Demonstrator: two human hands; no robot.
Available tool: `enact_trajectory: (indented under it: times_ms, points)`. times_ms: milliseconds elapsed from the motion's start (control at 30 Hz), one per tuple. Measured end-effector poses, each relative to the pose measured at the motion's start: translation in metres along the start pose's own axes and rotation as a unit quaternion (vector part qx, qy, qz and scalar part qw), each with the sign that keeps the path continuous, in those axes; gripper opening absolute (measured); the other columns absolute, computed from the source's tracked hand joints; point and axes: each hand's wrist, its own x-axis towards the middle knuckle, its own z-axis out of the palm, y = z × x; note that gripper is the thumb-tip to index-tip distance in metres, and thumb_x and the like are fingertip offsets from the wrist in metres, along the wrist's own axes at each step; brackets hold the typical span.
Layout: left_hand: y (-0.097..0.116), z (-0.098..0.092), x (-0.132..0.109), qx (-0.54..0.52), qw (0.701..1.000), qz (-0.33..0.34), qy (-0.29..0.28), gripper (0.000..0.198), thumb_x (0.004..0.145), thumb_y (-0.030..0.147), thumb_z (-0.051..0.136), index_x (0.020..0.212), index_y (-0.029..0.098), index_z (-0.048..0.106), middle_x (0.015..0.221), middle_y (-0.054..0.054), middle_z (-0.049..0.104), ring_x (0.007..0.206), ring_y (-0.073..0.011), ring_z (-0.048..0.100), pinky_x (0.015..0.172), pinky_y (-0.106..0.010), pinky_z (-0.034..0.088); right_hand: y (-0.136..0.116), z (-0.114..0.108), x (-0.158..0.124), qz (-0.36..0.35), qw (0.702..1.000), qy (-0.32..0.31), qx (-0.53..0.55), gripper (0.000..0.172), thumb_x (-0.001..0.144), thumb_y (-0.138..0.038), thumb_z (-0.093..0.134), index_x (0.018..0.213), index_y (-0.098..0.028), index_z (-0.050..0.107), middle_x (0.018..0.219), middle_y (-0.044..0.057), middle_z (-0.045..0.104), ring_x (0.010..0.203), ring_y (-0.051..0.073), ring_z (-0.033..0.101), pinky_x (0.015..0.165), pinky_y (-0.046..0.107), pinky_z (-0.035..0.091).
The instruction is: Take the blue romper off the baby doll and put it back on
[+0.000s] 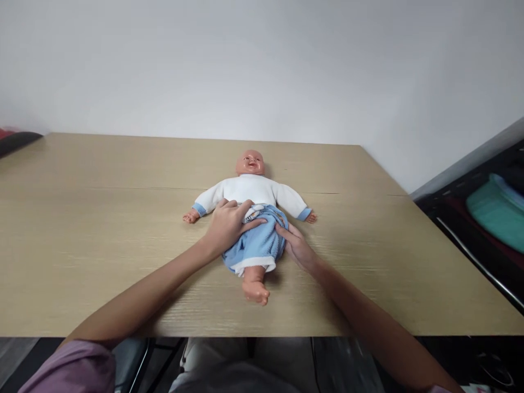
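Observation:
A baby doll (250, 164) lies on its back in the middle of the wooden table (102, 229), head toward the wall. It wears a white long-sleeved top (249, 189) with blue cuffs and light blue knitted pants (257, 245). My left hand (227, 224) rests on the doll's waist, fingers curled around the waistband of the pants. My right hand (295, 244) presses against the doll's other hip, fingertips pinching the pants' edge. The doll's bare feet (256, 290) point toward me.
A white wall stands behind the table. At the right, beyond the table's edge, is a dark rack or shelf (470, 218) with a teal folded cloth (497, 213). A dark object (16, 141) lies at the far left.

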Motion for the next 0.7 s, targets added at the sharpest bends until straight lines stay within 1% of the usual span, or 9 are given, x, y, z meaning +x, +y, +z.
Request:
enact_trajectory:
  times_ms: [100,167,233,300,367,467,567,633,700]
  points:
    - [0.006,-0.003,0.007,-0.032,0.999,-0.022,-0.021,0.059,0.102,0.073,0.051,0.117,0.018,0.067,0.082,-0.009,0.072,0.086,-0.0325,0.069,0.089,-0.044,0.045,-0.004,-0.002,0.005,0.006,1.0,-0.005,0.016,0.044,0.081,-0.056,0.087,0.115,-0.029,0.077,0.122,0.005,0.079,0.135,0.033,0.063,0.123,0.052,0.042]
    - [0.004,-0.004,0.006,-0.107,0.993,-0.035,-0.023,0.058,0.099,0.073,0.06,0.122,0.02,0.063,0.096,-0.01,0.076,0.096,-0.0335,0.07,0.092,-0.045,0.046,-0.006,-0.006,0.009,-0.015,1.0,0.004,0.003,0.039,0.08,-0.057,0.086,0.106,-0.028,0.077,0.116,0.005,0.08,0.129,0.032,0.065,0.122,0.05,0.042]
    - [-0.004,-0.006,0.0,-0.188,0.981,-0.052,-0.014,0.057,0.095,0.069,0.069,0.125,0.022,0.06,0.115,-0.011,0.076,0.109,-0.0333,0.069,0.097,-0.045,0.047,-0.007,-0.011,0.013,-0.042,0.998,0.037,-0.017,0.039,0.08,-0.058,0.084,0.101,-0.026,0.075,0.112,0.004,0.079,0.123,0.03,0.066,0.12,0.048,0.043]
    - [-0.014,-0.009,-0.01,-0.249,0.966,-0.075,-0.007,0.054,0.093,0.065,0.074,0.124,0.022,0.06,0.125,-0.011,0.073,0.112,-0.0313,0.067,0.098,-0.044,0.048,-0.005,-0.017,0.016,-0.056,0.994,0.083,-0.043,0.041,0.08,-0.059,0.082,0.101,-0.026,0.072,0.111,0.003,0.078,0.119,0.028,0.066,0.119,0.046,0.045]
    - [-0.024,-0.014,-0.024,-0.293,0.951,-0.093,-0.024,0.051,0.092,0.061,0.076,0.122,0.022,0.062,0.118,-0.009,0.072,0.103,-0.027,0.065,0.091,-0.04,0.049,-0.003,-0.023,0.018,-0.059,0.989,0.113,-0.077,0.042,0.079,-0.061,0.08,0.1,-0.025,0.071,0.111,0.003,0.076,0.117,0.028,0.065,0.116,0.045,0.046]
    - [-0.03,-0.024,-0.045,-0.362,0.923,-0.102,-0.081,0.041,0.093,0.055,0.076,0.113,0.022,0.064,0.102,-0.003,0.066,0.088,-0.0204,0.06,0.081,-0.035,0.05,-0.004,-0.026,0.015,-0.053,0.985,0.119,-0.113,0.041,0.077,-0.061,0.079,0.093,-0.025,0.071,0.106,0.003,0.074,0.112,0.027,0.064,0.11,0.043,0.048]
    - [-0.027,-0.032,-0.06,-0.425,0.892,-0.102,-0.114,0.031,0.096,0.05,0.073,0.102,0.022,0.063,0.099,-0.002,0.063,0.092,-0.0193,0.061,0.085,-0.033,0.052,-0.013,-0.023,0.008,-0.05,0.983,0.088,-0.153,0.036,0.079,-0.056,0.082,0.094,-0.025,0.072,0.099,0.001,0.07,0.1,0.025,0.062,0.099,0.038,0.05]
    - [-0.024,-0.031,-0.062,-0.452,0.88,-0.106,-0.102,0.028,0.1,0.049,0.069,0.103,0.022,0.063,0.102,-0.003,0.064,0.098,-0.0202,0.062,0.091,-0.035,0.052,-0.022,-0.02,0.006,-0.074,0.975,0.049,-0.206,0.032,0.083,-0.052,0.082,0.094,-0.024,0.071,0.093,0.0,0.066,0.092,0.022,0.059,0.089,0.034,0.049]
    - [-0.024,-0.027,-0.059,-0.473,0.869,-0.131,-0.058,0.029,0.101,0.051,0.065,0.105,0.022,0.062,0.095,-0.002,0.064,0.091,-0.0191,0.062,0.084,-0.032,0.052,-0.032,-0.018,0.01,-0.107,0.962,0.017,-0.251,0.031,0.087,-0.052,0.08,0.092,-0.025,0.068,0.087,-0.001,0.062,0.085,0.021,0.056,0.081,0.032,0.047]
